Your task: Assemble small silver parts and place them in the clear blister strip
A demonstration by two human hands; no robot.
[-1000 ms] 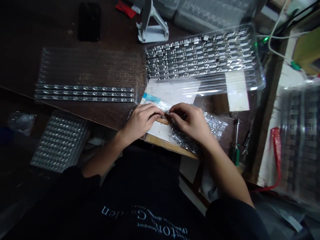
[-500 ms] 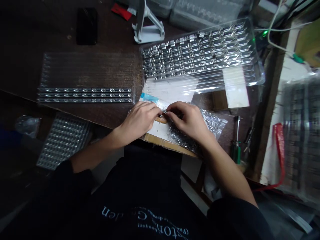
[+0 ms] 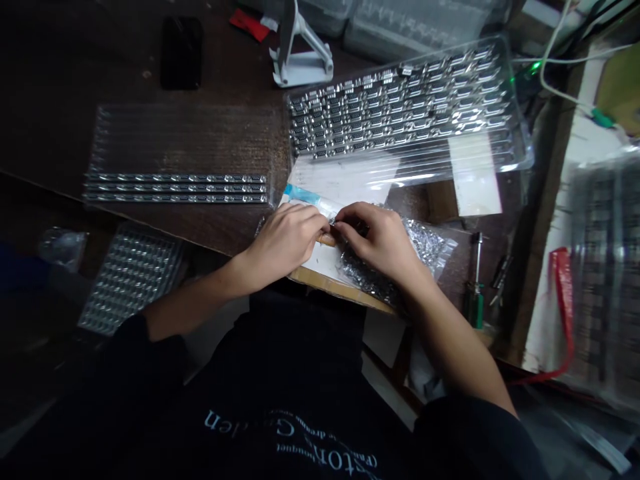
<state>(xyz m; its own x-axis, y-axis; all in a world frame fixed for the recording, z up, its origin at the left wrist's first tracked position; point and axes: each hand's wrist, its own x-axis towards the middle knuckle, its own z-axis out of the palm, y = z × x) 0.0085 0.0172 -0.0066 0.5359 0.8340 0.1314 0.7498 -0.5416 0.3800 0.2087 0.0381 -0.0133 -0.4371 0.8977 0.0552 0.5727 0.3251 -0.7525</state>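
My left hand (image 3: 290, 237) is closed, its thumb and fingers pinched together above a white sheet (image 3: 325, 263). Facing it, my right hand (image 3: 377, 240) is also closed in a pinch, fingertips almost touching the left ones. A tiny dark and shiny part shows between them, too small and covered to name. Under my fingers lies an orange-brown piece (image 3: 326, 239). Beneath and beside my right hand spreads a clear plastic bag with many small shiny metal parts (image 3: 430, 243).
A clear tray of metal D-sub connectors (image 3: 390, 107) lies behind my hands. Another clear tray (image 3: 180, 137) at left holds three connector rows. Nearby are a white stand (image 3: 303, 63), a phone (image 3: 181, 53), a white card (image 3: 475, 175) and a green-handled screwdriver (image 3: 477, 287).
The whole view has shifted slightly to the right. My fingertips have drawn a little closer together, covering more of the small shiny part.
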